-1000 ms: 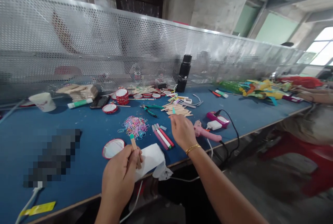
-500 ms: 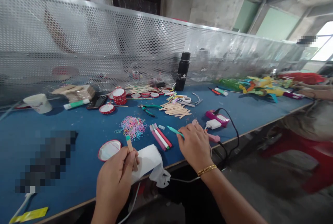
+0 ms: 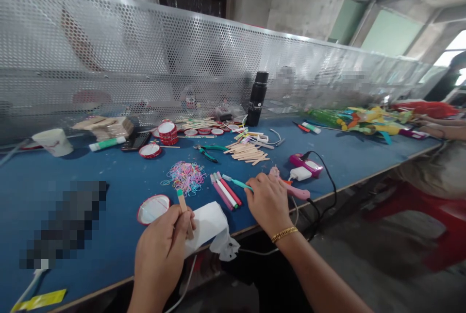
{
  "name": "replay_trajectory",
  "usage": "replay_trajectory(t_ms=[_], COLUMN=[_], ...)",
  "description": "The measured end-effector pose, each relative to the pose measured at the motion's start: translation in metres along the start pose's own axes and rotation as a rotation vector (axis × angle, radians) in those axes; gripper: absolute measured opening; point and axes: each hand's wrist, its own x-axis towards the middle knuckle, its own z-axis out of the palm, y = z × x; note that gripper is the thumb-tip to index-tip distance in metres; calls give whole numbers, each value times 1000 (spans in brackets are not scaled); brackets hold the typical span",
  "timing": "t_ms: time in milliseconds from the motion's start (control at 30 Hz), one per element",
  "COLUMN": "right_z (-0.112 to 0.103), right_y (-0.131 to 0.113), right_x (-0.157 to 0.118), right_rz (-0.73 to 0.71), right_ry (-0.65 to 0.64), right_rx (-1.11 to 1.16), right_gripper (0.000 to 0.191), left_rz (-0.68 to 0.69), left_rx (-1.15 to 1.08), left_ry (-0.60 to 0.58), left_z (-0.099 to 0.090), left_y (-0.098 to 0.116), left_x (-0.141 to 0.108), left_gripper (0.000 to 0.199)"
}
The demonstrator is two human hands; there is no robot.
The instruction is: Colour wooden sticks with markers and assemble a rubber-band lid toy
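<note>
My left hand [image 3: 162, 247] pinches a wooden craft stick [image 3: 181, 198] upright, its top end coloured green. Beside those fingers lies a white paper roll or folded tissue [image 3: 211, 221] at the table edge. My right hand [image 3: 267, 204] is closed over a teal marker [image 3: 240, 183] low above the table, and the marker's front end meets a pale translucent cap [image 3: 226, 177]. Several pink, white and red markers [image 3: 225, 191] lie side by side between my hands. Behind them sits a pile of coloured rubber bands [image 3: 186, 176], with a round red-rimmed lid [image 3: 153, 208] near my left hand.
Loose craft sticks [image 3: 247, 152] and pliers [image 3: 207, 153] lie farther back. A black bottle [image 3: 257, 99] stands by the perforated metal screen [image 3: 204, 56]. To the right are a pink glue gun [image 3: 298, 192] and a purple power strip [image 3: 306, 165] with cables. Another person's arm [image 3: 444, 128] is at far right.
My right hand has shifted slightly left, bringing the teal marker's bare tip into the loose cap on the table. My left hand holds the craft stick in the same place.
</note>
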Motion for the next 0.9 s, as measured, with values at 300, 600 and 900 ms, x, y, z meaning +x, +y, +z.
replay_trajectory(t_ms=[300, 600, 900], right_z=[-3, 5, -6], right_y=[-13, -25, -23], right_x=[15, 31, 23], right_rz=[-18, -34, -10], right_ry=[-94, -139, -82], right_rx=[-17, -24, -7], right_gripper=[17, 17, 21], left_rz=[5, 15, 24], left_rx=[19, 5, -20], left_ry=[16, 15, 14], left_z=[0, 1, 0], left_y=[-1, -3, 2], left_x=[-1, -1, -2], left_gripper=[40, 41, 41])
